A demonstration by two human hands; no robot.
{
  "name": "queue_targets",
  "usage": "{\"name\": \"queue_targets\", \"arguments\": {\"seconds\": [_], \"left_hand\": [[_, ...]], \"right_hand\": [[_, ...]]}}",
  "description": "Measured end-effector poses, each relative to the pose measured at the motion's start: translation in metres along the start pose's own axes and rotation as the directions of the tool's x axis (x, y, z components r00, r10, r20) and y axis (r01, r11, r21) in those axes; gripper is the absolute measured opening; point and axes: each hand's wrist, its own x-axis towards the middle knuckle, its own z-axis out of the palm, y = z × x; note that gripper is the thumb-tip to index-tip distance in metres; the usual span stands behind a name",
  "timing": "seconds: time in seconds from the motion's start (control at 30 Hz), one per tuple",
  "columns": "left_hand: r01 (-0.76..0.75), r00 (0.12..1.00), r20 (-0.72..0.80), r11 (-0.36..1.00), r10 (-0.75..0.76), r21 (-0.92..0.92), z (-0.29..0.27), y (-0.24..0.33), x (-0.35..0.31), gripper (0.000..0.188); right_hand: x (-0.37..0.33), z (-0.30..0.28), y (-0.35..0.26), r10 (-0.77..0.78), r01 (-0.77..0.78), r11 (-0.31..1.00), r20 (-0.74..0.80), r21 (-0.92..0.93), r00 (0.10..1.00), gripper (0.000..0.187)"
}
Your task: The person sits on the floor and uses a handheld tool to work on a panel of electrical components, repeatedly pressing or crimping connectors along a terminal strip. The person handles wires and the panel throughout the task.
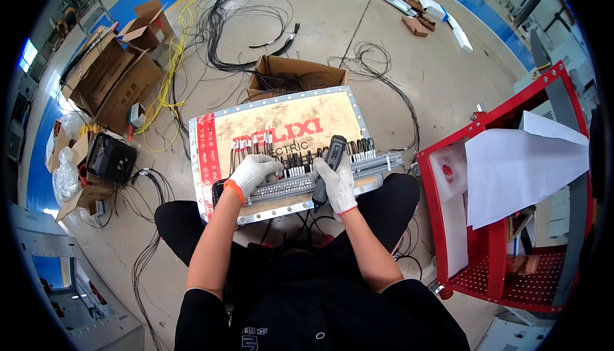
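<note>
My right hand (339,188), in a white knit glove, is wrapped round a dark grey screwdriver with a thick body (329,167), held at a slant over the terminal strip. My left hand (254,173), gloved too with an orange cuff, is closed at the fingertips beside the wires; what it pinches is too small to make out. Under both hands runs a long grey terminal strip (275,191) with a row of short black wires (295,164) with white sleeves along its far side. The strip lies on a cardboard-topped panel with a riveted metal rim (194,159), across my lap.
An open cardboard box (300,69) stands just beyond the panel. Black cables (220,31) and yellow cables (169,82) sprawl on the floor. Left are more cartons (112,76) and a black case (111,159). A red metal frame (441,223) with white sheets (524,165) stands close on my right.
</note>
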Motion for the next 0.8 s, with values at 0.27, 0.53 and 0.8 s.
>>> {"name": "queue_targets", "arguments": {"seconds": [0.27, 0.53, 0.8], "left_hand": [[-0.011, 1.000, 0.005, 0.999, 0.011, -0.032, -0.005, -0.012, 0.007, 0.024], [0.080, 0.996, 0.056, 0.922, -0.063, -0.378, -0.006, 0.000, -0.002, 0.029], [-0.052, 0.999, -0.014, 0.979, 0.050, -0.200, -0.010, -0.022, 0.014, 0.019]], "right_hand": [[0.000, 0.001, 0.002, 0.001, -0.001, 1.000, 0.003, 0.024, 1.000, 0.036], [0.003, -0.002, 0.007, -0.020, 0.020, 0.999, -0.011, -0.026, 1.000, 0.039], [0.001, 0.001, 0.003, -0.015, 0.015, 1.000, 0.006, -0.022, 1.000, 0.038]]}}
